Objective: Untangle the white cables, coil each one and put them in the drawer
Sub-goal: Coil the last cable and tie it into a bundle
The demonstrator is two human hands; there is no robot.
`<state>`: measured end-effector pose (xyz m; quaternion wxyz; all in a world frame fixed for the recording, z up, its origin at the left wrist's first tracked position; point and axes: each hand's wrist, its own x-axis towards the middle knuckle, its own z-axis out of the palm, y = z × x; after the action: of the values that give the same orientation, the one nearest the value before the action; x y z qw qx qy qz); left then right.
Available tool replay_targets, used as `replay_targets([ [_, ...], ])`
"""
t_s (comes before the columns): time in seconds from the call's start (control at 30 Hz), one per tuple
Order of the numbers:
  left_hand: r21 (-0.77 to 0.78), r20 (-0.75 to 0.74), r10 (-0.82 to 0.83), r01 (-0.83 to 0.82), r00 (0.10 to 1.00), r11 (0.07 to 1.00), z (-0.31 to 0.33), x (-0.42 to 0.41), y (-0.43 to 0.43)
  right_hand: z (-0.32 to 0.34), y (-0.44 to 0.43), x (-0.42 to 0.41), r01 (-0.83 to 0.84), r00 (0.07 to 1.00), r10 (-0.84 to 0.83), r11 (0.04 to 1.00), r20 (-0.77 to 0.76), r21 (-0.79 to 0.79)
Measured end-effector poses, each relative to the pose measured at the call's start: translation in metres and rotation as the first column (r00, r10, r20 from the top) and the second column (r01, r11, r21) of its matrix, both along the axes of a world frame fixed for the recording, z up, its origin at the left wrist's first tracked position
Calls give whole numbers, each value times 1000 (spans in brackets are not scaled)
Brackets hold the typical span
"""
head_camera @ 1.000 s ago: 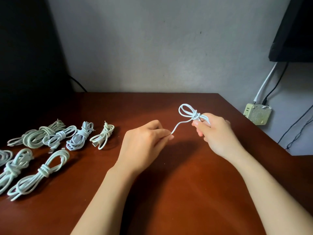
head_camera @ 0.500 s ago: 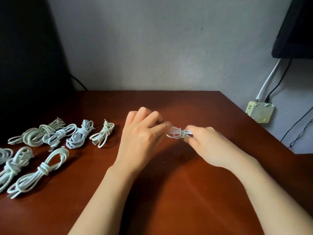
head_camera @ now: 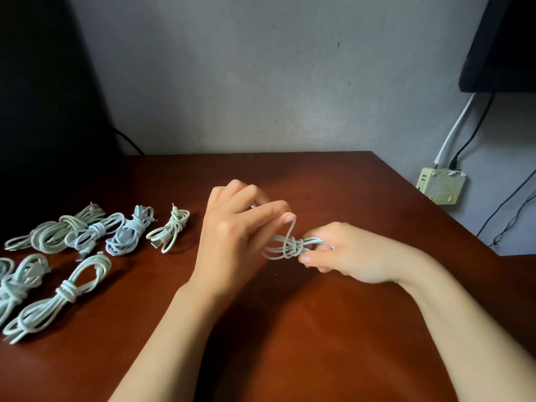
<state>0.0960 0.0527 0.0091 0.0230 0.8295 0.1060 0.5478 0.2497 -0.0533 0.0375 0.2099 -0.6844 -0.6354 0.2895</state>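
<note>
Left hand (head_camera: 232,236) first: pinching the loose tail at thumb and fingertip, swung back in over the bundle after pulling out wide a second ago. Means another wrap going round the middle of the white cable (head_camera: 285,245), held just above the table (head_camera: 319,184). Over to right hand (head_camera: 348,256): curled round the loops' end. Nearly tied off, probably; drawer not in sight.

The bench (head_camera: 290,329) is reddish-brown wood with a smooth, faintly glossy finish. The cables (head_camera: 69,294) have smooth white sheaths that look like plastic or rubber. The wall (head_camera: 261,82) is matt grey, slightly rough.
</note>
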Motion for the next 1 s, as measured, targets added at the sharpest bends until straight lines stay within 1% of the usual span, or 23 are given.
replay_targets([
  [0.1, -43, 98, -97, 101, 990, 994, 4, 1, -8, 1, -2, -2, -18, 982, 10, 999, -190, -40],
  [0.13, -28, 99, -114, 117, 989, 993, 5, 1, -10, 0, -3, -3, -24, 978, 12, 998, -210, -52],
  [0.23, 63, 16, -126, 125, 992, 990, 4, 3, -13, 1, -4, -5, -55, 991, 45, 995, -128, -77],
  [0.33, 94, -42, -156, 159, 987, 983, -1, 7, -16, 3, -5, -8, -104, 993, 95, 985, -70, -136],
  [0.4, 47, -39, -154, 156, 987, 987, -5, 8, -14, 4, -6, -12, -150, 988, 143, 978, -55, -146],
  [0.43, -18, -8, -147, 146, 989, 989, -6, 8, -11, 5, -6, -12, -159, 987, 154, 978, -48, -134],
  [0.47, -117, 47, -135, 139, 990, 983, -6, 8, -8, 5, -6, -11, -153, 988, 149, 981, -47, -115],
  [0.5, -236, 117, -123, 148, 985, 960, -5, 7, -6, 6, -7, -10, -142, 989, 137, 985, -56, -95],
  [0.57, -451, 230, -96, 194, 968, 871, -4, 6, -2, 8, -8, -7, -133, 986, 125, 989, -114, -69],
  [0.6, -529, 248, -90, 213, 964, 822, -4, 6, -1, 9, -9, -6, -141, 981, 131, 988, -144, -63],
  [0.67, -633, 251, -110, 249, 962, 733, -5, 7, 0, 9, -9, -5, -169, 969, 157, 984, -191, -48],
  [0.8, -738, 282, -124, 298, 951, 606, -7, 7, 3, 5, -7, -5, -167, 940, 169, 985, -298, 32],
  [0.87, -765, 288, -182, 340, 940, 546, -10, 6, 7, 3, -5, -6, -156, 927, 175, 984, -332, 82],
  [0.93, -783, 268, -254, 364, 929, 505, -14, 6, 9, 1, -3, -7, -118, 893, 164, 984, -419, 135],
  [1.0, -807, 254, -281, 362, 926, 466, -17, 9, 9, -1, 0, -6, -49, 842, 138, 982, -522, 181],
])
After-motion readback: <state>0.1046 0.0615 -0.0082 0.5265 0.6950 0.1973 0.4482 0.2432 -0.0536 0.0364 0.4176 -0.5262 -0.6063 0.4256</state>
